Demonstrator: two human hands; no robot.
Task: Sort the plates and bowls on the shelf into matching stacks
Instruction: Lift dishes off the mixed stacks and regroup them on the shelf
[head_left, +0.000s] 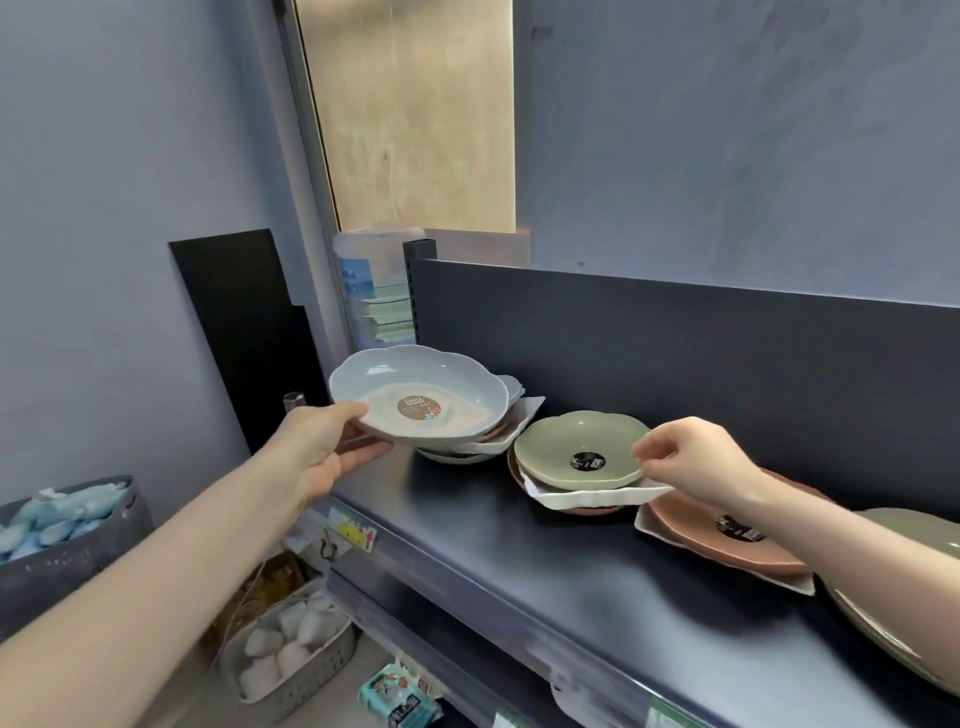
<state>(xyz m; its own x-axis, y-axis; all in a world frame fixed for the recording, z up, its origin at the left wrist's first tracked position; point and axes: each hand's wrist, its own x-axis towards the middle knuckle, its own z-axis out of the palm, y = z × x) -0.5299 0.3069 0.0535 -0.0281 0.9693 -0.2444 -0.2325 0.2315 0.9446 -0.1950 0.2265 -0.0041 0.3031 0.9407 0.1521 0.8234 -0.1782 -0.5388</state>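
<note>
My left hand (317, 447) grips the blue bowl (418, 397) clear of the mixed stack; my right hand (691, 462) pinches the green plate (582, 449) rim, seemingly for sorting

Wall (104, 182): blue-grey, plain, left and behind.
Wooden panel (415, 114): light wood, tall, in the gap between wall sections.
Black board (244, 332): flat, dark, leaning against left wall.
Water jug (375, 291): clear plastic, blue label, behind the black upright post; lower part hidden.
Grey bin (67, 551): lower left, holds pale blue packets, contents blurry.
White basket (306, 670): perforated sides, on the floor, holds white rounded packs.
Price tag (353, 530): yellow and red, clipped on the front edge; text unreadable.
Teal packet (400, 696): printed wrapper, bottom centre, partly cut off.
</note>
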